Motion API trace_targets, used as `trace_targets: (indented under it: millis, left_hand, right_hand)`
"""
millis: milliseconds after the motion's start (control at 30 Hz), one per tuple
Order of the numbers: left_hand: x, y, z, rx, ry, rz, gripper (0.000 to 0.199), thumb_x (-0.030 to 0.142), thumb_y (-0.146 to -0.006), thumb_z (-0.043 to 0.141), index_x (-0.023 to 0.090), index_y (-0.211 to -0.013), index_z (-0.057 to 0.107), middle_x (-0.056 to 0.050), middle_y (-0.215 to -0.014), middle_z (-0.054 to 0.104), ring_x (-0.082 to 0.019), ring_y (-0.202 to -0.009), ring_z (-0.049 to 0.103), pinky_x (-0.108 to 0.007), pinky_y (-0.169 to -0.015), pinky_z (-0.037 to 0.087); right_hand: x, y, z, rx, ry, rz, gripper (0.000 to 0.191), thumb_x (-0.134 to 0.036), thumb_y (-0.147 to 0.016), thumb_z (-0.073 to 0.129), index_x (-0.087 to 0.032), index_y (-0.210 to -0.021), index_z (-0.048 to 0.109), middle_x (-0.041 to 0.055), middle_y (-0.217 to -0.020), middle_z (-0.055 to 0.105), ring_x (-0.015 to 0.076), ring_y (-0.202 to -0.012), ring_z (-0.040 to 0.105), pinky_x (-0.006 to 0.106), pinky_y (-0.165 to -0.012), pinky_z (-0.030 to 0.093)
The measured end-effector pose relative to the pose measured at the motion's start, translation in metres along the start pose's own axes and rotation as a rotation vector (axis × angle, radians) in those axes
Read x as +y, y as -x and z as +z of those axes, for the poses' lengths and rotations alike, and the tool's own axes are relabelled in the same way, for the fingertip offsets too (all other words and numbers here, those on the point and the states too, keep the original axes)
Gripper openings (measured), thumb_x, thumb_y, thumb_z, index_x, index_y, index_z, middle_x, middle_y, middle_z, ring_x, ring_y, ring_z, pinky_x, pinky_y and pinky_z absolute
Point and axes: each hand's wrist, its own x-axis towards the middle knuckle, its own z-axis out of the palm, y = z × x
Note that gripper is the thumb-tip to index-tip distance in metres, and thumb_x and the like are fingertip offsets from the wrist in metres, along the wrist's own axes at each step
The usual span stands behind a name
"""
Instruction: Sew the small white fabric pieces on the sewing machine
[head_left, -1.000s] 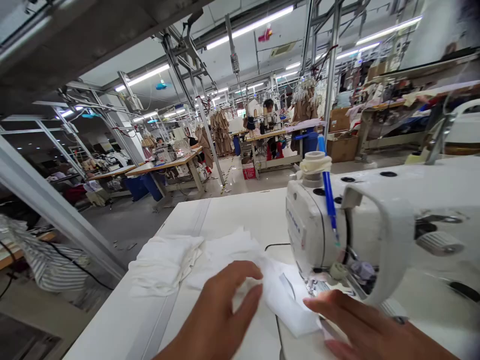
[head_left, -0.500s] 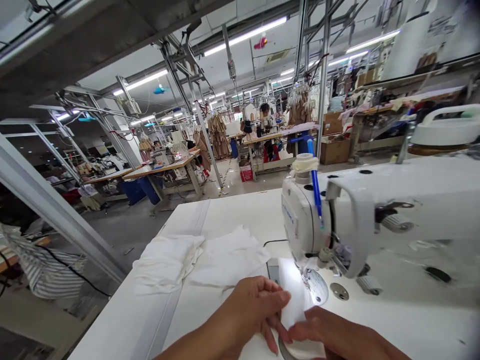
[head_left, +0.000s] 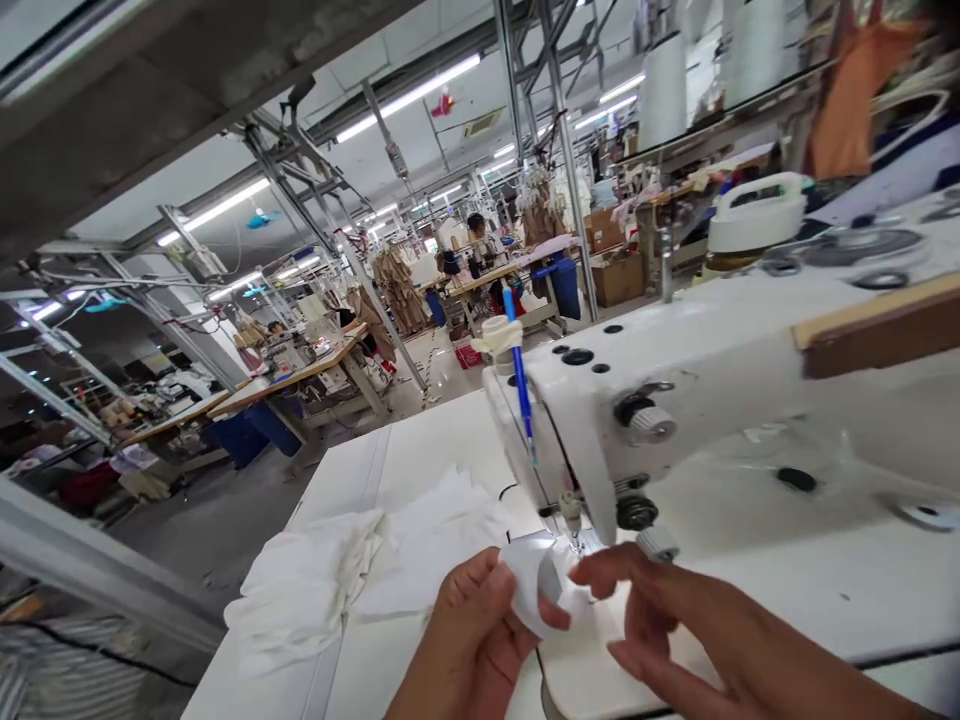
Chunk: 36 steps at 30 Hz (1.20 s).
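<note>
Head view: small white cloth piece [head_left: 534, 590], curled, pinched by left hand [head_left: 469, 640]; right hand [head_left: 675, 630] fingertips touch its three o'clock edge, loosely open.

White sewing machine [head_left: 720, 400] fills the right side, a blue pen [head_left: 519, 385] clipped at its head. Loose white fabric pile [head_left: 352, 570] lies on the desk [head_left: 420, 440]. Beyond, wooden worktables [head_left: 285, 375], cardboard boxes [head_left: 616, 275], hanging tan garments [head_left: 397, 285].
</note>
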Motion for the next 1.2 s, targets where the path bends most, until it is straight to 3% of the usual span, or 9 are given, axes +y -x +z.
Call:
trace_targets:
  millis: [33, 100, 233, 467, 667, 800, 967, 1067, 1200]
  left_hand:
    - [0.0, -0.002, -0.002, 0.003, -0.001, -0.011, 0.017, 0.028, -0.083, 0.067, 0.013, -0.076, 0.069, -0.005, -0.071, 0.068, -0.01, -0.069, 0.063, -0.022, -0.08, 0.048]
    - [0.0, -0.006, -0.007, 0.016, -0.013, -0.036, 0.013, 0.024, -0.082, 0.069, 0.014, -0.074, 0.069, -0.002, -0.064, 0.066, -0.009, -0.062, 0.062, -0.021, -0.075, 0.049]
    - [0.005, -0.011, -0.01, 0.008, -0.075, -0.052, 0.018, 0.028, -0.085, 0.064, 0.013, -0.075, 0.068, -0.004, -0.068, 0.066, -0.013, -0.065, 0.063, -0.028, -0.077, 0.05]
    - [0.013, -0.011, -0.006, -0.026, -0.1, 0.007, 0.029, 0.029, -0.091, 0.055, 0.01, -0.078, 0.072, -0.008, -0.081, 0.069, -0.016, -0.083, 0.065, -0.026, -0.088, 0.048]
    - [0.015, -0.019, -0.002, -0.111, -0.082, 0.063, 0.015, 0.021, -0.087, 0.062, 0.011, -0.092, 0.073, -0.006, -0.092, 0.072, -0.016, -0.096, 0.064, -0.025, -0.095, 0.047]
    - [0.013, -0.02, -0.003, -0.036, -0.04, 0.014, 0.019, 0.023, -0.089, 0.058, 0.012, -0.097, 0.072, -0.01, -0.102, 0.071, -0.018, -0.098, 0.065, -0.028, -0.094, 0.048]
    - [0.014, -0.017, -0.004, 0.042, -0.061, 0.005, 0.01, 0.018, -0.084, 0.065, 0.012, -0.08, 0.072, -0.005, -0.078, 0.07, -0.012, -0.078, 0.066, -0.022, -0.084, 0.051]
    - [0.013, -0.013, -0.002, 0.053, -0.029, -0.017, 0.005, 0.019, -0.079, 0.072, 0.013, -0.078, 0.073, -0.003, -0.071, 0.07, -0.011, -0.075, 0.066, -0.018, -0.08, 0.05]
    - [0.01, -0.011, -0.005, -0.061, -0.05, -0.04, 0.01, 0.022, -0.075, 0.075, 0.013, -0.077, 0.072, -0.002, -0.064, 0.067, -0.01, -0.069, 0.065, -0.02, -0.082, 0.049]
  right_hand:
    - [-0.001, -0.004, -0.001, -0.01, 0.01, 0.024, 0.036, -0.03, -0.09, 0.05, -0.036, -0.125, 0.046, -0.0056, -0.076, 0.066, 0.0137, -0.065, 0.067, 0.021, -0.059, 0.056]
    - [-0.004, -0.012, -0.004, -0.096, 0.016, 0.04, 0.04, -0.023, -0.085, 0.056, -0.034, -0.124, 0.051, -0.003, -0.084, 0.068, 0.0164, -0.068, 0.068, 0.026, -0.064, 0.057]
    - [-0.013, -0.03, -0.006, -0.26, -0.049, 0.022, 0.046, -0.014, -0.083, 0.06, -0.037, -0.122, 0.054, -0.0047, -0.117, 0.065, 0.0233, -0.101, 0.064, 0.039, -0.088, 0.052]
    - [-0.015, -0.038, 0.001, -0.245, -0.068, 0.065, 0.038, -0.017, -0.089, 0.054, -0.028, -0.125, 0.06, 0.0035, -0.12, 0.065, 0.0277, -0.106, 0.063, 0.043, -0.094, 0.048]
    - [-0.017, -0.037, -0.002, -0.225, -0.118, 0.083, 0.034, -0.014, -0.089, 0.05, -0.028, -0.115, 0.065, 0.0025, -0.13, 0.059, 0.028, -0.113, 0.059, 0.044, -0.097, 0.045]
    - [-0.02, -0.038, -0.001, -0.212, -0.164, 0.138, 0.022, -0.015, -0.089, 0.049, -0.023, -0.096, 0.069, 0.0028, -0.102, 0.07, 0.0231, -0.088, 0.066, 0.034, -0.081, 0.049]
    - [-0.015, -0.036, 0.008, -0.166, -0.243, 0.232, 0.019, -0.026, -0.087, 0.053, -0.023, -0.098, 0.068, 0.0003, -0.082, 0.066, 0.0136, -0.062, 0.059, 0.022, -0.058, 0.044]
    - [-0.014, -0.036, 0.007, -0.166, -0.289, 0.226, 0.021, -0.028, -0.088, 0.054, -0.024, -0.101, 0.069, 0.0006, -0.087, 0.069, 0.0121, -0.062, 0.059, 0.02, -0.057, 0.043]
    - [-0.017, -0.037, 0.0, -0.205, -0.298, 0.073, 0.021, -0.015, -0.088, 0.056, -0.029, -0.093, 0.07, -0.0069, -0.097, 0.07, 0.0106, -0.085, 0.064, 0.017, -0.075, 0.044]
